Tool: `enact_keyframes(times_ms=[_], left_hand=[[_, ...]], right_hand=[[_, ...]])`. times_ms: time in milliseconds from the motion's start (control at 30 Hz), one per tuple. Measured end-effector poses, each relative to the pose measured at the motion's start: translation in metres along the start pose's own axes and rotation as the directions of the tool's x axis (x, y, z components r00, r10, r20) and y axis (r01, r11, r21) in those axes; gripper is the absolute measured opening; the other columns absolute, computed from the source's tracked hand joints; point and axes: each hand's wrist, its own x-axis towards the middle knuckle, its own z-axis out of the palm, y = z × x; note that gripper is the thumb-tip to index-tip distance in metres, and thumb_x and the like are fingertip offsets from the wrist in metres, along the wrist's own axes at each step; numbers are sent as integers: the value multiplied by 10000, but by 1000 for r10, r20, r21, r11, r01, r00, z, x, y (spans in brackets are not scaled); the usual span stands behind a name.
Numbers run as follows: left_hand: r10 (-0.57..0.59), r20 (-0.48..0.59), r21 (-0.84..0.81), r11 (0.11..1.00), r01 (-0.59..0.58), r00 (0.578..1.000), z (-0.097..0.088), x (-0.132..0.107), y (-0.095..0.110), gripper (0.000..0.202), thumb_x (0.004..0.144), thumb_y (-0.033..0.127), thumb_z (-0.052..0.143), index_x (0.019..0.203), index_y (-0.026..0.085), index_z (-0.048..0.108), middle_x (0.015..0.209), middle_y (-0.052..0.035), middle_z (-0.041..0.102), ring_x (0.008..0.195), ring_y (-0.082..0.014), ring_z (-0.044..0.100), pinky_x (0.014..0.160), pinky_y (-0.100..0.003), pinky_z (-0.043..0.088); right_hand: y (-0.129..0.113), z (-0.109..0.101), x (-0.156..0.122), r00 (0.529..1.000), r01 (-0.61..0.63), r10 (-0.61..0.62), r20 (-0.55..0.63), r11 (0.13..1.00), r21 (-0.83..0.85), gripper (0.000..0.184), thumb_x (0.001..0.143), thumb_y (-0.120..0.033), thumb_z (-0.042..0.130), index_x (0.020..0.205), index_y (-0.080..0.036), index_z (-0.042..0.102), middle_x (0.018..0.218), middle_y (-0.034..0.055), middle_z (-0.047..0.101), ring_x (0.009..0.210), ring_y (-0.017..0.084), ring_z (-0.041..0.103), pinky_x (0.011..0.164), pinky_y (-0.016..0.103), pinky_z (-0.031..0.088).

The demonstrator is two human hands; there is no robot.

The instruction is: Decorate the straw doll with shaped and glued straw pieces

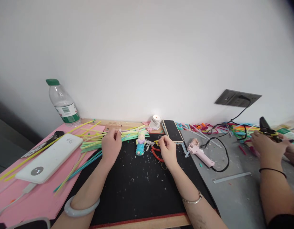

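Note:
My left hand (111, 147) is closed over the black mat (137, 190), thumb pressed to its curled fingers beside the pastel pipe cleaners (89, 144). Whatever it pinches is too small to name. My right hand (168, 152) is also closed, fingertips together near the red-handled pliers (157, 155), which it partly hides. A bit of yellow shows by those fingertips, but I cannot tell whether they hold it. Between the hands, a small figure (140, 149) with a turquoise fuzzy body and purple collar lies on the mat.
Left, a white power bank (51, 158) and a plastic bottle (65, 106) stand out. A white cup (155, 122) and a phone (172, 130) are at the back. Rightward lie a pink glue gun (200, 153) with black cord and a co-worker's hands (268, 144) holding a black-and-yellow tool.

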Motion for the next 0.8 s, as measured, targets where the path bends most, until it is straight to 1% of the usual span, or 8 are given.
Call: enact_keyframes(times_ms=[100, 267, 367, 467, 600, 700, 733, 800], left_hand=[[-13, 27, 22, 1000, 12, 1000, 3, -1, 0, 321, 889, 342, 373, 598, 214, 423, 523, 24, 446, 531, -152, 442, 560, -269, 295], [-42, 141, -78, 995, 54, 989, 8, -4, -1, 309, 883, 362, 373, 707, 211, 578, 582, 2, 588, 576, -170, 542, 605, -269, 353], [-50, 119, -64, 996, 58, 992, 12, -3, -1, 252, 837, 356, 451, 714, 208, 614, 581, 1, 608, 582, -176, 559, 618, -276, 365], [-82, 103, -110, 989, 94, 991, 16, 0, 3, 230, 795, 380, 516, 676, 206, 608, 586, -1, 618, 588, -176, 573, 619, -276, 381], [-88, 66, -179, 979, 99, 994, 16, 12, 15, 286, 805, 434, 497, 647, 211, 583, 595, -1, 632, 577, -165, 574, 606, -268, 394], [-18, -1, -96, 995, 18, 1000, 12, 25, 23, 392, 866, 423, 382, 575, 210, 535, 537, -2, 599, 537, -161, 536, 602, -272, 373], [-2, 6, -59, 998, 2, 1000, 10, 30, 24, 419, 875, 423, 359, 557, 210, 530, 523, -6, 592, 540, -166, 534, 595, -274, 363], [19, 88, 0, 1000, -19, 996, 8, 39, 25, 432, 867, 423, 366, 543, 207, 554, 541, -20, 619, 570, -180, 551, 587, -275, 349]], right_hand=[[0, 0, 0, 1000, -5, 5, 7, 1000, 13, 288, 866, -310, 449, 602, -201, 408, 549, -45, 393, 514, 110, 360, 495, 233, 275], [1, 1, 0, 1000, -6, 6, 5, 1000, 2, 284, 857, -307, 456, 598, -201, 409, 539, -48, 385, 511, 110, 358, 494, 232, 276], [2, 1, -1, 1000, -4, 4, 12, 1000, 3, 280, 859, -305, 451, 602, -199, 420, 538, -49, 392, 510, 110, 361, 495, 230, 280], [2, 2, -1, 1000, 1, -1, 23, 1000, 8, 277, 861, -296, 448, 603, -198, 420, 539, -51, 385, 508, 108, 358, 494, 229, 277], [3, 3, -1, 999, 16, -16, 28, 1000, 7, 278, 860, -287, 445, 599, -200, 408, 540, -51, 384, 512, 108, 362, 495, 229, 277], [4, 3, -1, 1000, 22, -22, 21, 1000, -2, 278, 856, -280, 445, 593, -200, 409, 534, -49, 401, 512, 110, 368, 496, 229, 281], [4, 3, -1, 999, 24, -24, 21, 1000, -1, 279, 857, -280, 443, 592, -200, 412, 534, -48, 407, 511, 110, 371, 498, 229, 284], [4, 3, 0, 999, 28, -29, 25, 1000, 8, 281, 859, -285, 440, 593, -199, 414, 536, -46, 414, 510, 110, 374, 499, 230, 289]])
